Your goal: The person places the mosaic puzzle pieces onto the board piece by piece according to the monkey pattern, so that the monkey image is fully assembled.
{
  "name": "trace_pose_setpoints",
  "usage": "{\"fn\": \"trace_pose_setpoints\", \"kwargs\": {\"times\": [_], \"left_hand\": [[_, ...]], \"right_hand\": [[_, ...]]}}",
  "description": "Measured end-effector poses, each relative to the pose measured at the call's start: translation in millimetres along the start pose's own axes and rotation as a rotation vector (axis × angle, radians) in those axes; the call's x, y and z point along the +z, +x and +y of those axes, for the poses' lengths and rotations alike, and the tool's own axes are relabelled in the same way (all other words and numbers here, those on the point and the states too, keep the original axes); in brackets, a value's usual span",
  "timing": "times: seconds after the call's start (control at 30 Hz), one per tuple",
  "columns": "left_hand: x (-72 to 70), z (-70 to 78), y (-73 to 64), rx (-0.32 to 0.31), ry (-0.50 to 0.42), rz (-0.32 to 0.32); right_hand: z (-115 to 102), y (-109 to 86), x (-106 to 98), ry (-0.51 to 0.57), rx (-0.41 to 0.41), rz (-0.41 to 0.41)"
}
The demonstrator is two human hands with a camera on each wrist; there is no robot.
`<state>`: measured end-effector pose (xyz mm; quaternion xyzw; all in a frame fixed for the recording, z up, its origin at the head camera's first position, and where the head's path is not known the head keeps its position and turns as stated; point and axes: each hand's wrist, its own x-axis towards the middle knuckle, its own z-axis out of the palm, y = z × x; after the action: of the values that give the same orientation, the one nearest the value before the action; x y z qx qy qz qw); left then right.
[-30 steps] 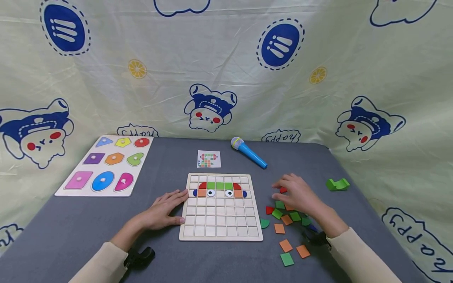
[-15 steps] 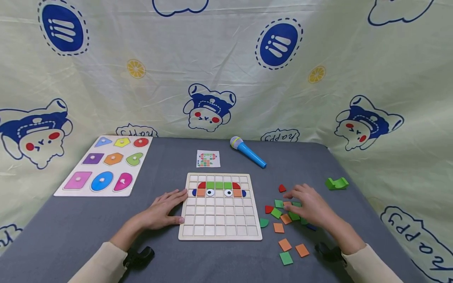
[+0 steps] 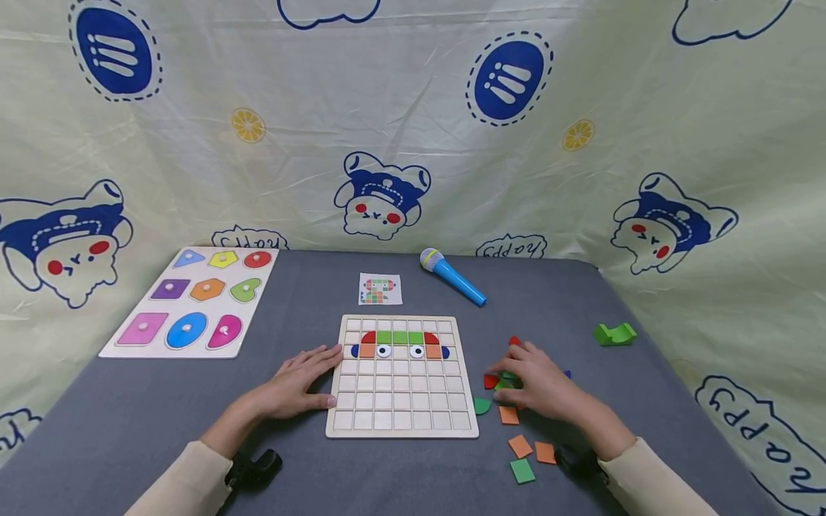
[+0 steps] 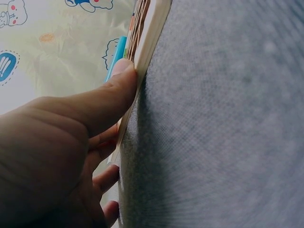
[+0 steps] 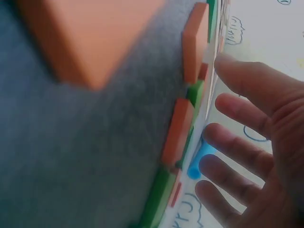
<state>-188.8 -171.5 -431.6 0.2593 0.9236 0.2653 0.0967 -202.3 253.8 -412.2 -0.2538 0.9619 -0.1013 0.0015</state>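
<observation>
My left hand (image 3: 297, 382) lies at the left edge of a wooden grid board (image 3: 406, 423). In the left wrist view its thumb touches the board's rim (image 4: 148, 42), and the other fingers are spread along that side. Near the board's top sit red, green, orange and blue pieces and two eye discs (image 3: 384, 351). My right hand (image 3: 542, 380) hovers over a scatter of coloured tiles right of the board, hiding some. In the right wrist view its fingers are relaxed and hold nothing, with an orange tile (image 5: 178, 133) and a green tile (image 5: 159, 197) nearby.
Behind the board lie a small pattern card (image 3: 380, 289) and a blue toy microphone (image 3: 454, 279). A shape puzzle board (image 3: 155, 304) is at the left. A green curved block (image 3: 614, 335) stands far right. Nearer the front are loose orange tiles (image 3: 520, 446) and a green tile (image 3: 523, 471).
My right hand drew back from the red piece toward the tile scatter, then shifted left over it. One orange tile near its wrist has moved slightly left. My left hand stays at the board.
</observation>
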Motion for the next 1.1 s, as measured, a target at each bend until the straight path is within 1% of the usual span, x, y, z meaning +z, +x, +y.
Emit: {"fn": "trace_pose_setpoints", "kwargs": {"times": [0.1, 0.3, 0.4, 0.5, 0.67, 0.83, 0.93, 1.1], "left_hand": [[0.4, -0.3, 0.0, 0.003, 0.001, 0.002], [1.1, -0.7, 0.5, 0.001, 0.004, 0.004], [1.2, -0.7, 0.9, -0.002, 0.005, 0.003], [1.2, -0.9, 1.4, -0.003, 0.006, 0.003], [1.1, -1.1, 2.0, -0.003, 0.012, 0.004], [0.5, -0.8, 2.2, -0.010, 0.011, 0.001], [0.3, -0.7, 2.0, -0.015, 0.011, -0.001], [0.4, -1.1, 1.6, -0.015, 0.009, -0.002]], "right_hand": [[-2.2, 3.5, 1.7, 0.005, -0.033, -0.015], [-1.7, 7.8, 1.4, -0.032, -0.086, -0.043], [0.3, 9.1, 0.3, -0.049, -0.088, -0.053], [2.6, 9.8, -0.2, -0.055, -0.068, -0.057], [5.7, 10.5, 0.3, -0.047, -0.034, -0.044], [8.5, 11.1, 0.7, -0.067, -0.022, -0.028], [9.0, 11.5, 0.5, -0.082, -0.031, -0.019], [2.6, 15.4, -1.7, -0.091, -0.079, 0.022]]}}
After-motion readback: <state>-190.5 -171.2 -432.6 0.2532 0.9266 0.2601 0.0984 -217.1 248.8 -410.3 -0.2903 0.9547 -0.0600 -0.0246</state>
